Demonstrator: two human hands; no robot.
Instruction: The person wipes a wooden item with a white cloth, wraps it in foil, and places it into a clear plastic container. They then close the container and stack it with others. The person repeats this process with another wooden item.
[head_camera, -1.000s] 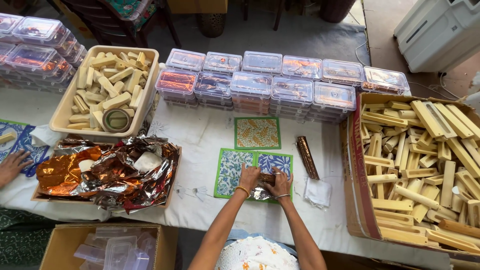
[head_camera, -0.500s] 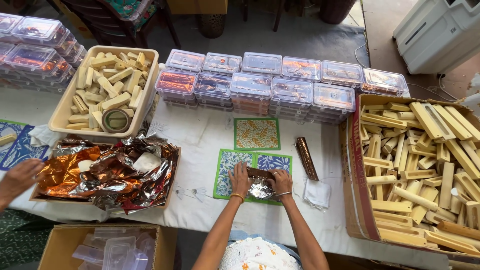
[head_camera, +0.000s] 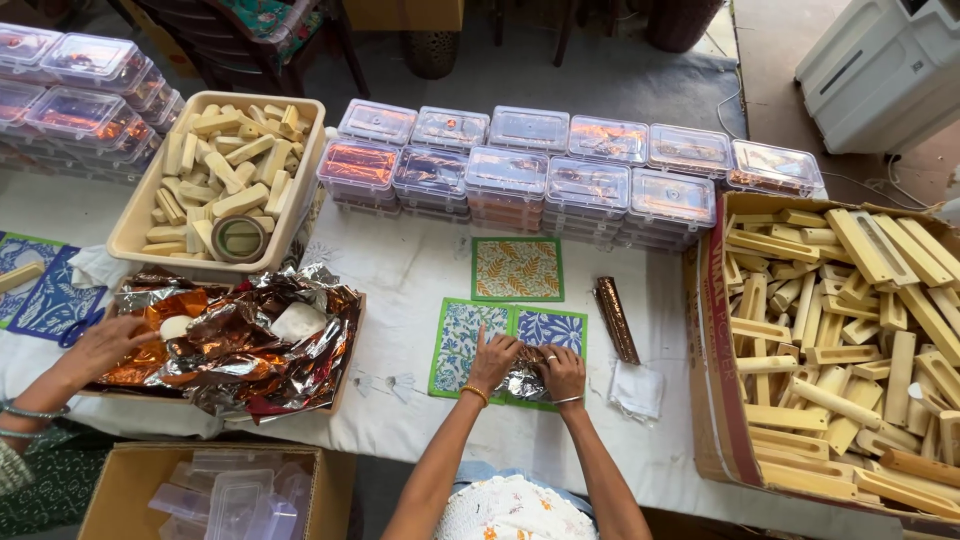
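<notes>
Foil wrap (head_camera: 522, 381) sits pinched between the fingers of the left hand (head_camera: 493, 355) and right hand (head_camera: 562, 368), floral mats (head_camera: 462, 335) beneath the fingertips

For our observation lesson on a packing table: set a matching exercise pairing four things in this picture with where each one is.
Things:
1. beige tub of pale blocks
2. large cardboard box of long wooden pieces
3. foil-wrapped stick
4. tray of crumpled foil

Places:
a. far right of the table
b. lying just right of the patterned mats
c. far left, near the stacked clear boxes
d. near left, where another person's hand reaches

Pairs: 1-c, 2-a, 3-b, 4-d
</notes>
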